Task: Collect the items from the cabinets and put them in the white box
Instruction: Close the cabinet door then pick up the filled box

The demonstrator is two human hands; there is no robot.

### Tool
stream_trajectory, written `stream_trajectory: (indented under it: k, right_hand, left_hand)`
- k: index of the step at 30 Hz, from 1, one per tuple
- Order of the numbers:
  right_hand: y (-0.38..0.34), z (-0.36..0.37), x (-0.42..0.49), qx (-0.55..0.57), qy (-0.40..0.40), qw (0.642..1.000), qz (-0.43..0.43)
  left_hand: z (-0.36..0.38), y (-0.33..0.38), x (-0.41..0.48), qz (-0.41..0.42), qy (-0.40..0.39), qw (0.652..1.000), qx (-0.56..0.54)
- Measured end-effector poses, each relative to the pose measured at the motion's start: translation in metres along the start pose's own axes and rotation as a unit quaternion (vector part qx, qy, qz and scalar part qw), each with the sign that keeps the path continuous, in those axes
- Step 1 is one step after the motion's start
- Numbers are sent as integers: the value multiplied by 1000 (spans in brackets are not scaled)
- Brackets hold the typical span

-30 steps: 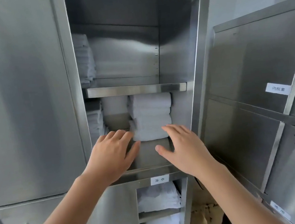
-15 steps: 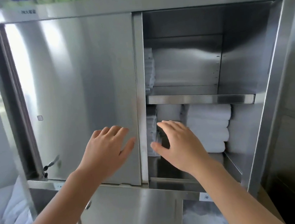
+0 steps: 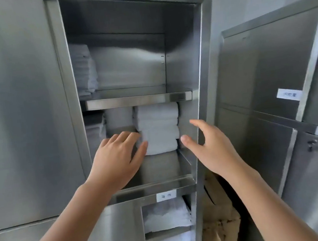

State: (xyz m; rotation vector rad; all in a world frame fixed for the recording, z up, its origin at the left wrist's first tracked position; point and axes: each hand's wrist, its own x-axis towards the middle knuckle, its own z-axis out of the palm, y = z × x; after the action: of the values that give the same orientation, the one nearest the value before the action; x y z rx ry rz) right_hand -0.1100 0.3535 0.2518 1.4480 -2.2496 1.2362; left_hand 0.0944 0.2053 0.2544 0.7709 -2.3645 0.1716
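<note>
Both hands are raised to the open compartment of a stainless steel cabinet (image 3: 200, 56), one on each side of a stack of folded white towels (image 3: 158, 128). This stack stands on the compartment's floor under the middle shelf (image 3: 138, 100), towards the right, and reaches almost up to that shelf.

The left hand (image 3: 117, 160) is flat, with straight fingers held close together and the thumb stretched out to the right. Its fingertips lie at the stack's left edge and its thumb crosses the lowest towel's near left corner; whether it presses on the cloth cannot be told. The right hand (image 3: 211, 150) is spread, with fingers apart and thumb pointing left, just right of the stack in front of the cabinet's right wall. It holds nothing.

A second towel stack (image 3: 95, 129) stands at the left of the same level, partly behind the closed door (image 3: 21, 116). A third stack (image 3: 84, 69) stands on the shelf above, also at the left.

Below the compartment is a white label (image 3: 166, 195), and under it more white linen (image 3: 165, 216) lies in a lower opening. To the right stands another steel cabinet (image 3: 267, 68) with a label (image 3: 288, 95) and a small lock (image 3: 312, 143).
</note>
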Motion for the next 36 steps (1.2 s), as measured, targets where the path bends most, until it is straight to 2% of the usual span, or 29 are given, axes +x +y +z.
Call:
stream_trajectory:
  k: [5, 9, 13, 19, 24, 27, 33, 36]
  right_hand:
    - [70, -76, -51, -82, 79, 988, 108]
    - [105, -133, -107, -160, 147, 954, 205]
    - [113, -185, -179, -244, 199, 898, 307]
    - [73, -231, -284, -331, 276, 786, 443]
    - [23, -220, -340, -379, 329, 695, 514]
    - [-3, -205, -353, -399, 341, 659, 538]
    - [-37, -192, -348, -428, 344, 630, 549]
    - [-43, -193, -338, -445, 340, 627, 542]
  left_hand:
    - [51, 103, 34, 127, -41, 986, -97]
    - [78, 192, 52, 251, -68, 951, -169]
    - [90, 288, 51, 374, -82, 894, -234]
    - [87, 399, 2, 525, -117, 773, -337]
    - [77, 428, -51, 596, -135, 685, -396]
    - [69, 427, -69, 620, -136, 653, -413]
    - [52, 417, -68, 632, -131, 624, -441]
    - [47, 413, -59, 633, -118, 623, -443]
